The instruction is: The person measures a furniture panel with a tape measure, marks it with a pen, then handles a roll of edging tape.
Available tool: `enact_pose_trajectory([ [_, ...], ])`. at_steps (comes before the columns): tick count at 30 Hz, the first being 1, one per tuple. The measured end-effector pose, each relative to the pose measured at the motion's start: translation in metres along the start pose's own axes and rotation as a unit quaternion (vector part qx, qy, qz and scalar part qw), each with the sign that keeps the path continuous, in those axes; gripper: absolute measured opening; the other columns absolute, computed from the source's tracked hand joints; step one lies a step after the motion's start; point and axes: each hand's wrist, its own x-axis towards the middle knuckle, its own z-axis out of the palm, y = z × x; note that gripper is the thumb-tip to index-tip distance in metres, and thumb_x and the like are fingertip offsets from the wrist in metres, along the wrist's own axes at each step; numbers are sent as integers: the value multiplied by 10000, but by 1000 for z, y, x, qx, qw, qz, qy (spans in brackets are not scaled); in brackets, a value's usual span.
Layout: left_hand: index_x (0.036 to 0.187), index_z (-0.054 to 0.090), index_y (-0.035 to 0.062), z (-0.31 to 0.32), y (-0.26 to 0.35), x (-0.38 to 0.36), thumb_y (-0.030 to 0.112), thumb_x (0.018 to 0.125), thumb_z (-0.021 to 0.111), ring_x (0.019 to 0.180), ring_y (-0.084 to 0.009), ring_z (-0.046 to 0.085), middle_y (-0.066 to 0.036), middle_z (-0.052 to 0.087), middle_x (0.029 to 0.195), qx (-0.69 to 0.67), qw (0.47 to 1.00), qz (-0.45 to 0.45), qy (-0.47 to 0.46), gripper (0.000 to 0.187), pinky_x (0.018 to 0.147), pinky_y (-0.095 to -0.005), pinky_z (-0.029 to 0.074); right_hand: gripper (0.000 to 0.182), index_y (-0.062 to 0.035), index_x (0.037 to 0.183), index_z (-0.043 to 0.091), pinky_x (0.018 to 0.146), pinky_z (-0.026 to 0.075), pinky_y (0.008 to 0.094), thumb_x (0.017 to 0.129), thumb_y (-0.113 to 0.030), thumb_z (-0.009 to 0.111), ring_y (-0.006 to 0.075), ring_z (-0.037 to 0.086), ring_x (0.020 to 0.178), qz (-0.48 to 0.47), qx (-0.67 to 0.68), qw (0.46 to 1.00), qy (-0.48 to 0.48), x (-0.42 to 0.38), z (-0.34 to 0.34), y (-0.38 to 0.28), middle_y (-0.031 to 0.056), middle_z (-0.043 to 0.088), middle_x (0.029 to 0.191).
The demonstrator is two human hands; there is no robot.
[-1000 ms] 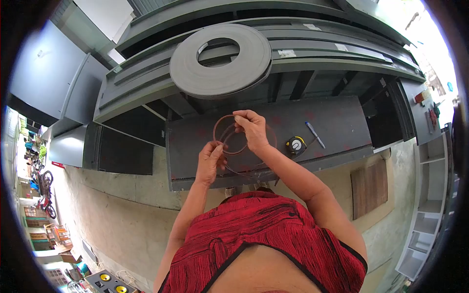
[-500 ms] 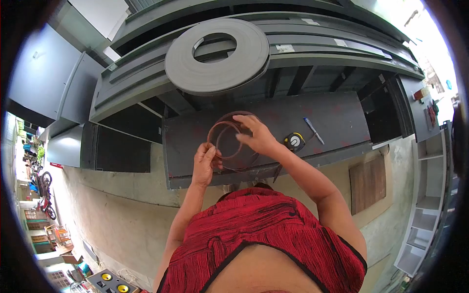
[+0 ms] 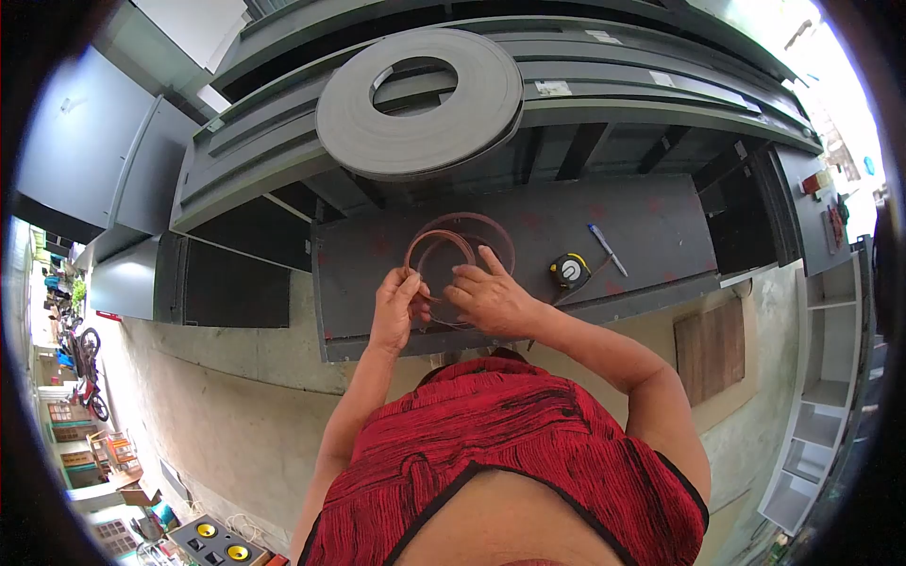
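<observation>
A loosely coiled brown strip of edge banding [image 3: 438, 233] is held over the dark panel [image 3: 363, 255] in front of me. My left hand [image 3: 394, 307] pinches the coil's left side between thumb and fingers. On the other side, my right hand [image 3: 495, 300] has its fingers curled in at the coil's lower right, with one finger raised; the strip passes behind it. A wider loop of the strip spreads out behind the tighter turns. To the right of my right hand lie a tape measure [image 3: 570, 272] and a blue-and-white pen [image 3: 607, 249].
A big grey roll of edge banding [image 3: 349, 104] rests on the stacked dark boards [image 3: 651, 118] behind the panel. Grey cabinets [image 3: 80, 141] stand at the left, a white shelf unit [image 3: 819, 424] at the right. A black speaker box [image 3: 222, 544] is on the lower left.
My right hand has come down and toward me, from the coil's upper right to its lower right. My left hand keeps its pinch in nearly the same spot.
</observation>
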Motion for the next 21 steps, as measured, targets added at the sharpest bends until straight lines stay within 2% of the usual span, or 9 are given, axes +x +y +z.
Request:
enact_pose_trajectory([
  [4, 918, 511, 91, 2, 2, 2, 220, 875, 542, 546, -82, 531, -10, 569, 724, -7, 1000, -8, -7, 139, 446, -213, 449, 216, -46, 818, 552, 994, 264, 504, 624, -100, 629, 257, 569, 822, -34, -1, 999, -4, 3, 10, 11, 91, 568, 740],
  [7, 939, 520, 84, -3, 1, 5, 233, 871, 545, 559, -97, 543, -13, 572, 718, -4, 1000, -25, -16, 166, 445, -228, 452, 199, -51, 782, 546, 943, 335, 432, 598, -84, 616, 254, 575, 722, -72, 20, 997, 1, 5, 12, 16, 88, 567, 689],
  [12, 941, 540, 76, -3, 7, 2, 272, 891, 500, 573, -97, 543, -11, 574, 694, 51, 995, -87, -6, 207, 489, -245, 458, 170, -49, 735, 548, 807, 395, 368, 585, -89, 617, 250, 575, 684, -102, 56, 992, -56, 7, 14, 20, 92, 566, 652],
  [15, 956, 543, 65, 2, 4, 0, 329, 905, 457, 592, -111, 538, -8, 562, 674, 81, 995, -50, 38, 282, 539, -275, 455, 164, -47, 718, 547, 769, 401, 358, 578, -100, 615, 248, 573, 666, -108, 54, 992, -46, 7, 17, 18, 92, 565, 634],
  [18, 914, 560, 80, 6, -8, 3, 376, 886, 479, 597, -150, 549, -16, 546, 620, -115, 987, -77, 77, 308, 572, -275, 454, 165, -51, 709, 545, 754, 400, 350, 576, -119, 616, 243, 571, 661, -112, 56, 991, -46, 6, 21, 14, 89, 567, 636],
  [21, 870, 552, 82, 16, -9, 3, 361, 877, 505, 551, -148, 501, 2, 474, 558, -245, 958, -107, 105, 283, 520, -252, 396, 160, -52, 710, 528, 759, 404, 357, 574, -103, 595, 251, 555, 663, -111, 61, 991, -50, 5, 23, 7, 90, 547, 634],
])
